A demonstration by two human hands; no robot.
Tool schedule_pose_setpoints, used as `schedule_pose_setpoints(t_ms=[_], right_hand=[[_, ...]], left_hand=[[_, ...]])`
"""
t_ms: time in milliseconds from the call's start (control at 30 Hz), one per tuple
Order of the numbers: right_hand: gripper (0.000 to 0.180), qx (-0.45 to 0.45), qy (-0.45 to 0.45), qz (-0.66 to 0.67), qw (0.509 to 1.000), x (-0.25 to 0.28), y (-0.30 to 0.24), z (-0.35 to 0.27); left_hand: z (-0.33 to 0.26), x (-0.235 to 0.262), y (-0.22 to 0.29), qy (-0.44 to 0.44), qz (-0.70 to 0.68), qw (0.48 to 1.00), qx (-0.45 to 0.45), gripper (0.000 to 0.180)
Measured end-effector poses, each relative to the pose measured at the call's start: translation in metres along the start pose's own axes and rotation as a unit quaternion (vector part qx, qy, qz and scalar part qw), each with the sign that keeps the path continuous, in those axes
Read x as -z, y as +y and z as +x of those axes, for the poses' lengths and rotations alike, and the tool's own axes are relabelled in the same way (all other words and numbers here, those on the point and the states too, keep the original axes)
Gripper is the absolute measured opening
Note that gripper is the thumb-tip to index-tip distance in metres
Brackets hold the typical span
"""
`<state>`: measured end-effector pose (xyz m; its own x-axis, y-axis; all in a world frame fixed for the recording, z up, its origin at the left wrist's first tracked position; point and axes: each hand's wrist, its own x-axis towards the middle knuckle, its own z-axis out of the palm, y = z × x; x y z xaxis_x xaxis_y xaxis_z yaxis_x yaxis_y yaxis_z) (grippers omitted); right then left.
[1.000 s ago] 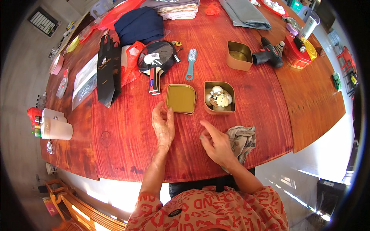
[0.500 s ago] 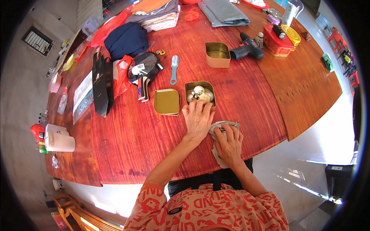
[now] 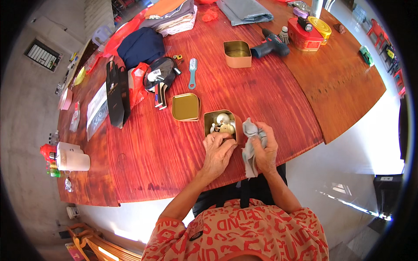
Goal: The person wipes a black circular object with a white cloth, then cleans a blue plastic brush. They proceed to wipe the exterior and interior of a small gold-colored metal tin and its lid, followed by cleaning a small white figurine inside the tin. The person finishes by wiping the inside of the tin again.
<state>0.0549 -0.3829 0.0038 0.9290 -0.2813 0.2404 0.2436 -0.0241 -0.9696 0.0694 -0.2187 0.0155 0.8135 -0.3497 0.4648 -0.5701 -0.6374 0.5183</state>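
A square tin (image 3: 238, 126) with rounded corners, gold inside and copper outside, stands close in front of me. Several small white and cream knob-like pieces (image 3: 223, 118) lie in it; their exact kind is unclear. My left hand (image 3: 217, 152) pinches the tin's near rim, fingertips over the edge, and the tin looks slightly tilted. Just right of it, my right hand (image 3: 266, 148) grips a crumpled grey cloth (image 3: 250, 148), raised off the table. A gold lid (image 3: 185, 107) lies flat to the tin's left.
Beyond are a second open tin (image 3: 238, 56), a cordless drill (image 3: 271, 45), a shuttlecock (image 3: 284, 35) and a red tin (image 3: 305, 37). A blue brush (image 3: 192, 74), black paper bag (image 3: 117, 95) and folded clothes (image 3: 174, 19) lie farther left. A white jug (image 3: 73, 157) stands at far left.
My right hand has lifted the cloth off the table beside the tin. My left hand has shifted from over the pieces to the near rim, and the tin has come nearer and tipped.
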Motion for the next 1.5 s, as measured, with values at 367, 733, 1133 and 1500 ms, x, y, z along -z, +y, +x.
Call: schedule_pose_setpoints(t_ms=[367,733,1133,1500], right_hand=[[0.033,0.06,-0.038,-0.039,0.997,-0.029,-0.002,-0.009],[0.037,-0.006,-0.147,-0.142,0.979,-0.022,0.013,0.015],[0.031,-0.082,-0.042,0.003,0.996,-0.001,0.029,0.003],[0.032,0.1,0.01,-0.264,0.959,0.029,0.013,0.016]], left_hand=[[-0.03,-0.005,0.017,0.018,-0.045,0.999,-0.019,0.013],[-0.042,-0.005,0.014,0.027,-0.028,0.998,-0.041,0.029],[-0.022,0.016,0.035,0.092,0.041,0.979,0.178,0.042],[-0.01,0.017,0.027,-0.052,0.04,0.988,0.142,0.049]])
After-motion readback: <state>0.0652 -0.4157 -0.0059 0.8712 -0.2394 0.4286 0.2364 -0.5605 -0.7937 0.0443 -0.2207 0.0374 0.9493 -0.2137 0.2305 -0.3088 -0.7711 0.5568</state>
